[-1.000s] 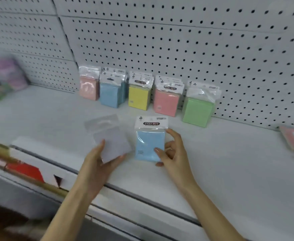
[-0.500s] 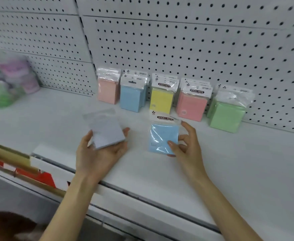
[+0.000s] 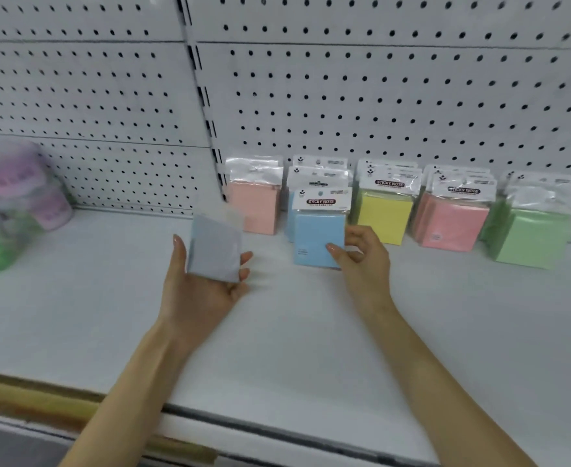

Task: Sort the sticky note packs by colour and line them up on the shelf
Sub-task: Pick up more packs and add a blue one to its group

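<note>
on shelf [image 3: 311, 332], five colour rows [image 3: 383, 215], left hand [image 3: 203, 291] grips one grey pack [image 3: 213, 247], right hand [image 3: 365, 261] pinches blue pack [image 3: 318, 237]

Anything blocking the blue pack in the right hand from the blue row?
Nothing visible. The right hand pinches the blue pack upright directly before the blue row, between the peach pack and yellow row.
</note>
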A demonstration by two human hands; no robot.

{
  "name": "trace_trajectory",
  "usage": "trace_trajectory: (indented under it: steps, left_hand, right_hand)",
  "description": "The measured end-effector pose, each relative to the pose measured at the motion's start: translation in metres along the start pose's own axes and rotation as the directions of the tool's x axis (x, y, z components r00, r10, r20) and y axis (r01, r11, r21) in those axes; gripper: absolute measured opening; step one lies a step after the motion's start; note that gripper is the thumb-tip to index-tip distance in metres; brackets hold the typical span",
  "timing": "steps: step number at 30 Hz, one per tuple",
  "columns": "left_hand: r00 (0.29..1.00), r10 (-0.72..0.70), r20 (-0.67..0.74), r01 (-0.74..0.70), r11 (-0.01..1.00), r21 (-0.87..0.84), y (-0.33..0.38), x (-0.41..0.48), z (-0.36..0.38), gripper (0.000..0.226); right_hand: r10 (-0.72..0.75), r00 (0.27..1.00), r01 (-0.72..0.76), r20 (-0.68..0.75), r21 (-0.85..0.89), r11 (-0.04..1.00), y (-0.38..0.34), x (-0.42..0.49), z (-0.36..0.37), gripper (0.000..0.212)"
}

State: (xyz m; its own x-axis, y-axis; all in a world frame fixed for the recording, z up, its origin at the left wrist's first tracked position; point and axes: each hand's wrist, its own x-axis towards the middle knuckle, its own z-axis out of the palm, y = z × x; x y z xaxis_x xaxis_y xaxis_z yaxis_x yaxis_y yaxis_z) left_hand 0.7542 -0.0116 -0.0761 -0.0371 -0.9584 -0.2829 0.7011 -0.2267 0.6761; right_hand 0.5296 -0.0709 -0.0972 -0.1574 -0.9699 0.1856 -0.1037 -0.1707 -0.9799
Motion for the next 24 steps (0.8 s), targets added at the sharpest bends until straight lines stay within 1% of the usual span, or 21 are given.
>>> trace_trajectory:
  steps: [3,6,11,14,17,19,22,24]
  left_hand:
    - [1.000,-0.014,-0.003,0.014,0.998,-0.054,0.005,0.007,-0.001,0.078]
    - [1.000,0.003,-0.030,-0.004,0.999,-0.040,0.003,0.010,0.004,0.067]
    - [0.999,0.015,-0.041,-0.016,1.000,-0.017,0.001,0.007,0.006,0.063]
    - [0.999,0.022,-0.050,-0.023,1.000,-0.019,0.000,0.008,0.005,0.061]
    - [0.997,0.055,-0.047,-0.051,0.995,0.087,-0.002,0.008,0.004,0.051]
    - [0.995,0.091,-0.039,-0.084,0.983,0.162,-0.002,0.006,0.004,0.048]
    - [0.988,0.157,-0.004,-0.154,0.974,0.164,-0.005,0.006,0.003,0.056]
    - [0.983,0.182,-0.014,-0.176,0.966,0.191,-0.006,0.006,0.002,0.054]
  right_hand:
    - [0.014,0.999,-0.015,-0.052,-0.031,0.999,0.002,0.006,0.006,0.034]
    - [0.005,0.993,-0.013,-0.120,-0.069,0.998,0.004,0.010,0.010,0.033]
    - [-0.018,0.978,-0.016,-0.210,-0.161,0.987,0.006,0.014,0.015,0.027]
    - [-0.016,0.973,-0.031,-0.230,-0.199,0.980,0.005,0.015,0.016,0.025]
    - [-0.002,0.974,-0.047,-0.227,-0.209,0.977,0.004,0.015,0.017,0.026]
    - [-0.004,0.975,-0.046,-0.221,-0.217,0.975,0.003,0.013,0.017,0.027]
    - [-0.033,0.975,-0.023,-0.221,-0.245,0.969,0.003,0.010,0.018,0.027]
    - [-0.040,0.971,-0.023,-0.236,-0.258,0.966,0.002,0.011,0.018,0.028]
